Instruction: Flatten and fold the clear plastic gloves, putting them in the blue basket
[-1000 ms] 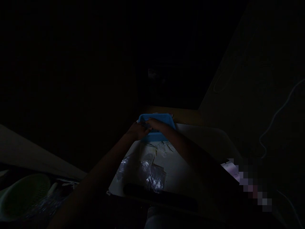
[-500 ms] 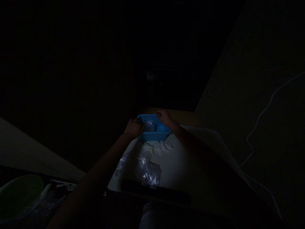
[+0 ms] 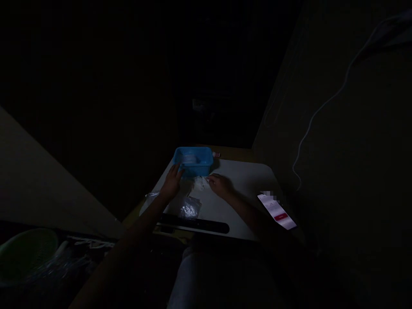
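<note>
The scene is very dark. A blue plastic basket (image 3: 198, 170) stands at the far left of a white tabletop (image 3: 238, 184), with pale or clear items inside. My left hand (image 3: 171, 183) is at its front left corner, fingers stretched out and slightly apart; I cannot tell if they touch the wall. In front of the basket, my right hand (image 3: 220, 185) has its fingers drawn together beside small pale packets (image 3: 200, 183). What they pinch is too small to make out. Shiny clear plastic bags (image 3: 190, 208) lie closer to me, partly behind my left forearm.
A phone with a lit screen (image 3: 276, 211) lies to the right. Behind the basket's right end is a small pinkish item (image 3: 216, 154). A dark slot (image 3: 199, 224) runs along the table's front edge. A white cable (image 3: 310, 120) hangs at right; a green basket (image 3: 28, 253) sits low left.
Both hands have left the blue basket's rim and come down toward its front. My right hand is now beside the small packets. The view has shifted, and the lit phone now shows.
</note>
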`<state>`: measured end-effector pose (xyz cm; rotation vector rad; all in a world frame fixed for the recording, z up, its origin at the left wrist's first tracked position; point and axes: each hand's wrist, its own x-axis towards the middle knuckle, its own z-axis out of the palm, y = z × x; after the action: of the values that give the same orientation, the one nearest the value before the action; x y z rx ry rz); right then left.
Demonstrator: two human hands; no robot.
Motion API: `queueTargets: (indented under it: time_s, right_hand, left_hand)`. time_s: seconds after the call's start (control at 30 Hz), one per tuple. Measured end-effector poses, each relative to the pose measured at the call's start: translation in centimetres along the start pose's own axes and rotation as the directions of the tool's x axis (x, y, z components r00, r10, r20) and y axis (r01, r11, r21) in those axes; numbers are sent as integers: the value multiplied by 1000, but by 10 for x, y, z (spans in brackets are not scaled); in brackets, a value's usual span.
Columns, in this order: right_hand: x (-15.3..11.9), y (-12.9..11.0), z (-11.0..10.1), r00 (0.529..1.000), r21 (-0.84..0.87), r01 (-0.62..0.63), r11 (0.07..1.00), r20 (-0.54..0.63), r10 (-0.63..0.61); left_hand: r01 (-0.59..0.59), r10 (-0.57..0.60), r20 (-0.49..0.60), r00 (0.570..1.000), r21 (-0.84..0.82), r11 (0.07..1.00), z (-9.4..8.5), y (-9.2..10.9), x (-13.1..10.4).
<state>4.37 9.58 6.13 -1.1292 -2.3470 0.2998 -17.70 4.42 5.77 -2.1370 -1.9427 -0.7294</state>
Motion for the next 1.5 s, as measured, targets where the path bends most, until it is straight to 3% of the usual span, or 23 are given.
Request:
queueTargets:
  time_s: [0.1,0.2,0.3,0.43,0.53,0.7,0.8,1.0,1.13,1.27,1.37,1.5]
  right_hand:
    - [-26,-33,7,967,-77,132,988,228,-111]
    - [-43,-56,12,952,-155,179,972,276,-131]
    - [-52,-58,19,954,-217,184,959,276,-120]
    - [-60,-42,26,969,-240,132,962,234,-74]
    - [-67,-35,25,979,-207,113,972,193,-73]
    - [-85,-43,26,955,-157,269,950,171,-242]
    - [-92,-50,30,945,-158,306,939,173,-279]
    - [-91,-40,23,987,-114,159,981,47,-154]
    - [-91,-30,7,996,-43,84,996,-28,-85]
    - [-86,-22,-5,995,207,-15,978,-95,35]
    - [-79,-13,-11,983,407,-38,913,-149,108]
    - [-70,3,-25,964,542,2,840,-224,142]
  left_hand:
    - [38,-41,38,998,75,996,1,13,-16]
    - [46,-55,68,996,125,991,-1,23,-27]
    - [12,-23,106,994,98,995,0,32,-35]
    - [-73,77,137,988,-39,997,11,43,-44]
    - [-93,109,102,989,-153,984,19,48,-50]
    - [40,-49,-25,998,-290,956,30,46,-58]
    - [71,-85,-29,996,-331,941,33,45,-62]
    - [92,-100,5,995,-430,898,30,51,-67]
    - [40,-19,52,998,-445,895,24,63,-64]
    - [-54,88,70,994,-391,919,19,82,-58]
    - [1,28,73,997,-369,930,19,93,-50]
    - [63,-45,52,998,-414,908,20,98,-39]
